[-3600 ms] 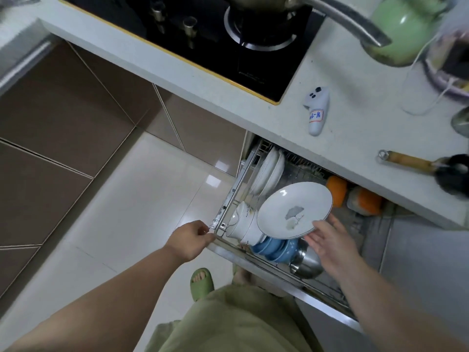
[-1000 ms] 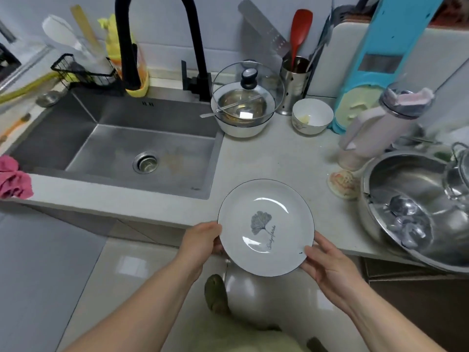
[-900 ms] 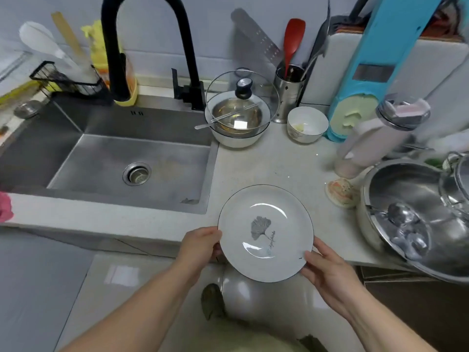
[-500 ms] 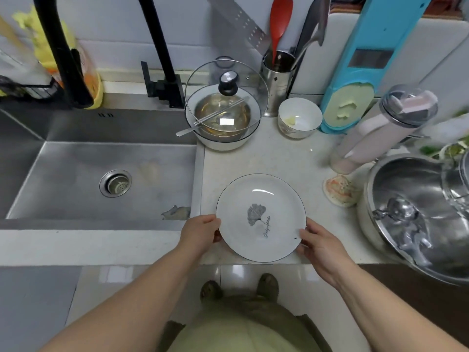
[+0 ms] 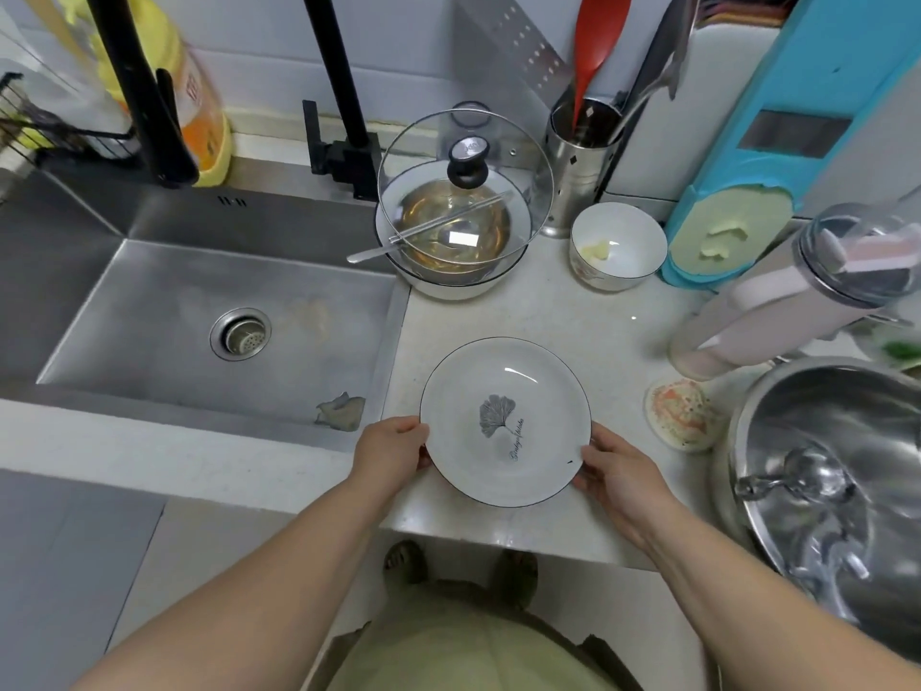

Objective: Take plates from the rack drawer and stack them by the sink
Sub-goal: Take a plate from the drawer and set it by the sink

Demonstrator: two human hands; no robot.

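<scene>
Between the two hands, one white plate (image 5: pixel 506 422) with a dark rim and a grey leaf print lies over the worktop (image 5: pixel 558 316) just right of the sink (image 5: pixel 199 311). The left hand (image 5: pixel 391 453) grips its left edge and the right hand (image 5: pixel 618 473) its right edge, fingers (image 5: pixel 595 436) curled against the rim; most fingertips are hidden under the plate, and whether it already rests on the surface cannot be told. Right of the right hand sits a small round speckled coaster (image 5: pixel 680 413), then a large steel basin (image 5: pixel 842 496), cut off by the frame. Beyond the fingers stand one glass-lidded pot (image 5: pixel 461 211) with a utensil across it, one small white bowl (image 5: pixel 618 246), a steel utensil holder (image 5: pixel 580 157) and a tilted pink bottle (image 5: pixel 792 291). Left of the left hand, a pale scrap (image 5: pixel 341 411) lies in the sink; the black tap (image 5: pixel 344 92) rises behind, its top cut off.
</scene>
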